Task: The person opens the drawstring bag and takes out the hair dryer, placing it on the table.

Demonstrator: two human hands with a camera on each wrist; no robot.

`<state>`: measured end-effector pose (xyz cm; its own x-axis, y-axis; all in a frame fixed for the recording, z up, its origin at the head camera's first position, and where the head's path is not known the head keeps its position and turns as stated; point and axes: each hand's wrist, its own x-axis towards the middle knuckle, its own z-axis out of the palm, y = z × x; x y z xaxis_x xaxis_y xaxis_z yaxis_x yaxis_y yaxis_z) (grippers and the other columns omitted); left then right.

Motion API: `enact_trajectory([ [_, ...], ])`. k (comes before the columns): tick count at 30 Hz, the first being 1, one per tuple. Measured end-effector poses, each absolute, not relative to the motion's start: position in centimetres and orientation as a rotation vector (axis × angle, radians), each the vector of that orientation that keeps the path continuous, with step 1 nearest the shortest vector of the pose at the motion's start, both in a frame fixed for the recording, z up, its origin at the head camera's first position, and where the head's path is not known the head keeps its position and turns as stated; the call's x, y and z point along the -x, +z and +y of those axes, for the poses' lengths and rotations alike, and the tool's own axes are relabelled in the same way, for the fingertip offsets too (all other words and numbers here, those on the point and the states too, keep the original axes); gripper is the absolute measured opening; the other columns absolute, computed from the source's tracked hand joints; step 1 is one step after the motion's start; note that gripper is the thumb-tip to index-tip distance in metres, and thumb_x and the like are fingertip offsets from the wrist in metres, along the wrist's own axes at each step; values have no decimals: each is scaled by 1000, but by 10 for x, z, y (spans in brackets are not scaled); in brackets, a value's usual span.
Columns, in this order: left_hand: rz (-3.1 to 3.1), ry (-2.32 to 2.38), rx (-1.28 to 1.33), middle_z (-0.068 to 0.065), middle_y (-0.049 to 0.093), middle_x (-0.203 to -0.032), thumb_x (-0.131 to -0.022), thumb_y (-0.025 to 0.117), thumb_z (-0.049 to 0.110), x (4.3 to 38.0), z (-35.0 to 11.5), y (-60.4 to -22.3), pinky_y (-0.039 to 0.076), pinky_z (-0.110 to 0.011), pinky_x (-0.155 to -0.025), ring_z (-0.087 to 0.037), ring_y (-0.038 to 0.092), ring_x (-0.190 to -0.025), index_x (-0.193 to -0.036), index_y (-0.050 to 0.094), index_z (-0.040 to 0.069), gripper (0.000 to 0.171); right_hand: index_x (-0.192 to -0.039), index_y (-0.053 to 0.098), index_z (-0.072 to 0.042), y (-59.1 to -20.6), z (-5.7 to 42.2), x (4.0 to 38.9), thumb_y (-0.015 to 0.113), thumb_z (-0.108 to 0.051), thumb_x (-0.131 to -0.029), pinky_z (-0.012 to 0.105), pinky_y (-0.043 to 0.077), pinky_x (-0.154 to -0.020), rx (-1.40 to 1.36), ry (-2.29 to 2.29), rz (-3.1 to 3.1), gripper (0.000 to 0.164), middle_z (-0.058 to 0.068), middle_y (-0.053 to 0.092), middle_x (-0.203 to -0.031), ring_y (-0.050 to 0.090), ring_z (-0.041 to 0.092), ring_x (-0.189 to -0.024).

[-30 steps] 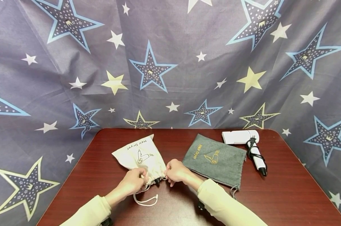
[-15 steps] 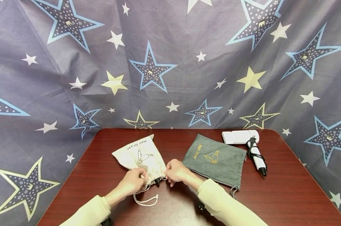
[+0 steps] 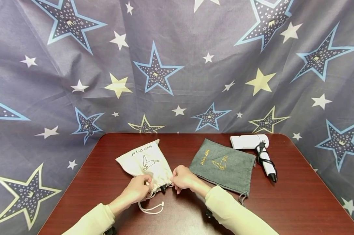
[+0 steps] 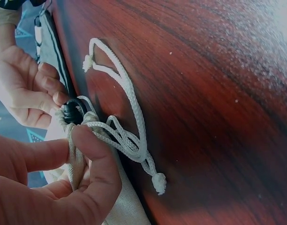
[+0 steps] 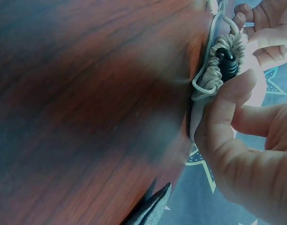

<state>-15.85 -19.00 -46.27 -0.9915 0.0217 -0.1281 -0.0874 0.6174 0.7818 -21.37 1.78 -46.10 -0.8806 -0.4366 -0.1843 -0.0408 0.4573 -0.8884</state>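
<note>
A cream drawstring bag (image 3: 150, 161) printed "Hair Dryer" lies on the table, its gathered mouth toward the person. My left hand (image 3: 139, 188) pinches the left side of that mouth between thumb and fingers. On the opposite side my right hand (image 3: 183, 179) pinches the bag's edge. Between the hands, a ribbed black cord end (image 5: 228, 63) pokes out of the puckered opening; the rest of what is inside is hidden. White drawstrings (image 4: 134, 103) with knotted ends trail from the mouth onto the tabletop.
To the right lies a grey drawstring bag (image 3: 224, 166), also printed "Hair Dryer", its cord at the near corner. Beyond it sits a white hair dryer (image 3: 245, 142) with black cable wrapped round its handle. A star-patterned cloth (image 3: 177, 65) hangs behind the reddish table (image 3: 300, 202).
</note>
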Motion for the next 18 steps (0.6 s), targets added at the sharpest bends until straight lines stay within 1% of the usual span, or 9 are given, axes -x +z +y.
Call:
enact_trajectory([
  [7,2704,1333,60,-6,59,-65,-92,67,-4,158,-190,-462,55,-34,-50,-18,61,-55,-75,54,8,25,-73,61,4,-461,17,214,63,2,-100,42,60,-55,396,-1405,2324,27,14,64,-65,57,13,-41],
  [14,2702,1331,65,-7,59,-64,-93,67,-3,158,-190,-461,54,-34,-50,-18,60,-56,-76,54,8,24,-73,61,6,-460,18,213,64,3,-99,43,60,-54,409,-1407,2332,26,11,62,-61,57,13,-41],
  [18,2707,1328,57,-6,59,-64,-92,67,-3,157,-191,-462,54,-34,-50,-18,61,-56,-75,53,8,24,-73,61,5,-460,18,212,64,4,-99,43,60,-54,408,-1409,2330,26,13,63,-62,57,13,-41],
])
